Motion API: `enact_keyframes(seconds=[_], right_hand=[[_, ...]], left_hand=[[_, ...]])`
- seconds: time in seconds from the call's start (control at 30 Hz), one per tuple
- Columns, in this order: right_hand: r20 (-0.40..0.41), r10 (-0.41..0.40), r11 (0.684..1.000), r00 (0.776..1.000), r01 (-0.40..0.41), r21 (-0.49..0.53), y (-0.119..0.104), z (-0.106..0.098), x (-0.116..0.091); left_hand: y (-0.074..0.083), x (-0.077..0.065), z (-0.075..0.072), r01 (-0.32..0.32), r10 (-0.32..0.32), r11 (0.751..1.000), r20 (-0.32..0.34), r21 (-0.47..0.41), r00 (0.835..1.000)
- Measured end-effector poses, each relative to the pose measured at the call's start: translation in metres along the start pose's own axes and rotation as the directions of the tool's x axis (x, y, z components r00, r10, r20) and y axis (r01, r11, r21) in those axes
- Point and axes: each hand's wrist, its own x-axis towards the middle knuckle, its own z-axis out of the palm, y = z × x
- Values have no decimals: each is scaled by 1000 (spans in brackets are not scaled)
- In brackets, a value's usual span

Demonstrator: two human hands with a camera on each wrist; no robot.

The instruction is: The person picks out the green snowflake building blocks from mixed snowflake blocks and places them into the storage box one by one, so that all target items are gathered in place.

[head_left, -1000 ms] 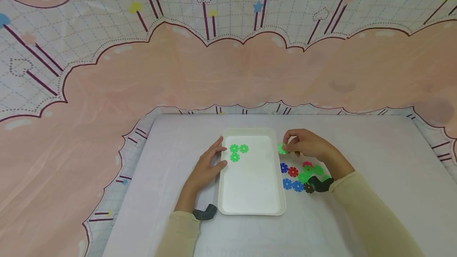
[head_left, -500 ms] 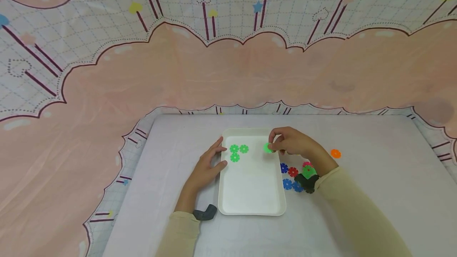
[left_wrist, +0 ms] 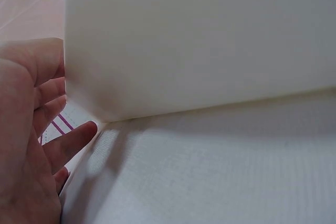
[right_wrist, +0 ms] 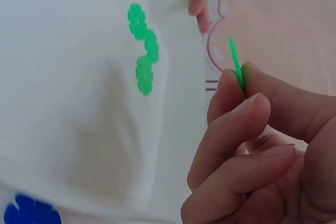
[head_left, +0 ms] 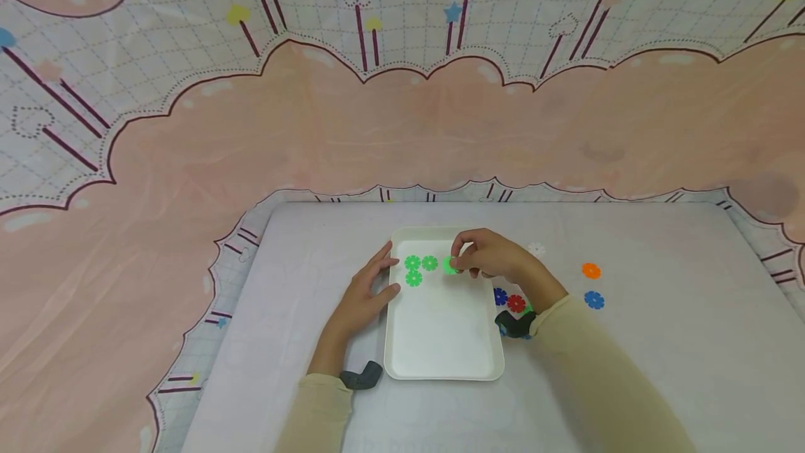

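Green disc (head_left: 448, 265) sits pinched in right hand (head_left: 489, 254), left hand (head_left: 363, 296) spread against tray (head_left: 443, 334).

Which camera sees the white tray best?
The head view: nearly all the white tray shows, only a bit behind the right hand. The left wrist view shows just a plain part beside the left hand. The right wrist view shows part, holding three green pieces.
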Motion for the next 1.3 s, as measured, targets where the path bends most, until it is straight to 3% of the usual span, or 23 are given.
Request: enact_keyframes(seconds=[0.27, 0.5, 0.83, 1.3], right_hand=[[1, 11, 999, 1000, -11, 44, 4, 13, 13], [-81, 23, 999, 996, -20, 32, 4, 28, 22], [-132, 12, 997, 991, -22, -72, -1, 43, 25], [-189, 9, 988, 982, -37, -148, 4, 51, 27]], left_hand=[[2, -1, 0, 11, -11, 1000, 1, 20, 1000], [3, -1, 0, 13, -13, 1000, -3, 13, 1000], [3, 0, -1, 5, -5, 1000, -6, 16, 1000], [-1, -1, 2, -45, 43, 997, -33, -69, 999]])
